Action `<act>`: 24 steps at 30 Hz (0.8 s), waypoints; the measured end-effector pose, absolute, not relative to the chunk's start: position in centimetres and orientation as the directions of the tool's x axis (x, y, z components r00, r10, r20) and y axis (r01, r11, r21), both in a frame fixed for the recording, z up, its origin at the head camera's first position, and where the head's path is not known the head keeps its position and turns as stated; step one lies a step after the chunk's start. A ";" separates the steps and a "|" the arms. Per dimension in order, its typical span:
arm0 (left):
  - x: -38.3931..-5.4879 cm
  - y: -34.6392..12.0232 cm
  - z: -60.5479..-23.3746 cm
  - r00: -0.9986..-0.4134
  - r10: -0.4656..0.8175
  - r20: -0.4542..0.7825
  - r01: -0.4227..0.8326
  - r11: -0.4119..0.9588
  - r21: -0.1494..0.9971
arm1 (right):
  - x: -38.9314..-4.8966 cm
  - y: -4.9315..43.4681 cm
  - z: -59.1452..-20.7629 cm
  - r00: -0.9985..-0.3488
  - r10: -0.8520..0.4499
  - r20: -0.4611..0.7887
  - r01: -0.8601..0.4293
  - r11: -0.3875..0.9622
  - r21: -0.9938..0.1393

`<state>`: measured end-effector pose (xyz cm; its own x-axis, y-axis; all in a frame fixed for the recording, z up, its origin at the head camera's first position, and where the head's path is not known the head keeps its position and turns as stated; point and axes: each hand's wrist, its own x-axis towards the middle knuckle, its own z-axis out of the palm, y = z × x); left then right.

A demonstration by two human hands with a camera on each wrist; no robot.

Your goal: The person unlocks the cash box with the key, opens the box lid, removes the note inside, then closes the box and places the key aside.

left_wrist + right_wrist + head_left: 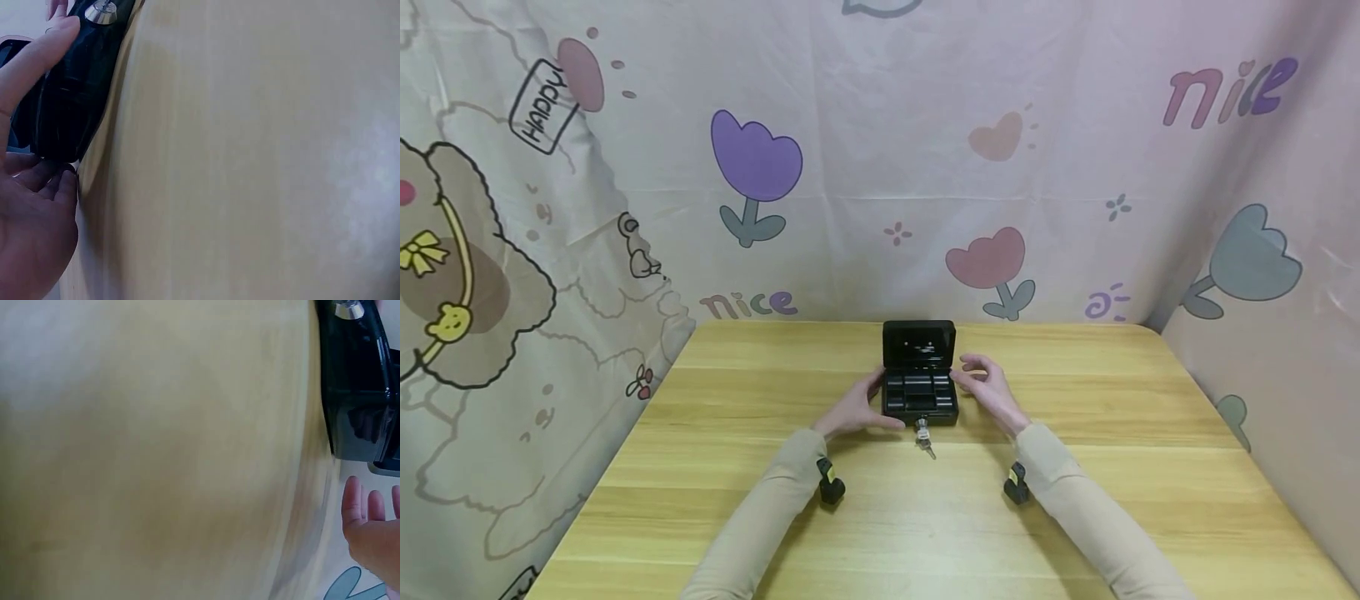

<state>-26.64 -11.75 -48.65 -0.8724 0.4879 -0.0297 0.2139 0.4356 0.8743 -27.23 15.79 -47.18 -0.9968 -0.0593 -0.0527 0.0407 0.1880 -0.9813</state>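
A small black cash box stands on the table with its lid raised upright. Inside sits a black compartment tray; no contents can be made out. A key is in the front lock, with another key hanging below. My left hand holds the box's left front corner, thumb along the front and curled fingers against the left side, as the left wrist view shows. Beside the right side is my right hand, fingers loosely bent. In the right wrist view its fingers stand apart from the box.
The box is near the back edge of the wooden table. Behind and at both sides hangs a printed cloth with tulips and words. A small black camera is strapped to the left wrist, another to the right.
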 end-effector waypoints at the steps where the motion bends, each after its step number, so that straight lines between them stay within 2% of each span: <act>1: -26.6 -11.7 -48.7 -0.874 0.485 -0.033 0.213 0.443 0.871 | -27.2 15.9 -47.2 -0.997 -0.064 -0.044 0.031 0.193 -0.981; 6: -26.6 -11.6 -48.8 -0.886 0.463 -0.032 0.224 0.487 0.844 | -26.8 15.9 -46.8 -0.996 -0.088 -0.016 -0.003 0.219 -0.976; 15: -26.7 -11.6 -49.0 -0.896 0.443 -0.024 0.212 0.474 0.855 | -26.7 15.8 -47.0 -0.987 -0.113 0.113 -0.148 0.383 -0.912; 24: -26.7 -11.5 -48.9 -0.903 0.428 -0.026 0.193 0.460 0.867 | -27.1 15.6 -47.4 -0.926 -0.284 0.248 -0.363 0.492 -0.792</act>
<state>-26.65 -11.53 -48.94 -0.9034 0.4281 -0.0258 0.1931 0.4596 0.8669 -27.06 15.55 -47.35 -0.9262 -0.2837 0.2481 -0.3627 0.4915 -0.7918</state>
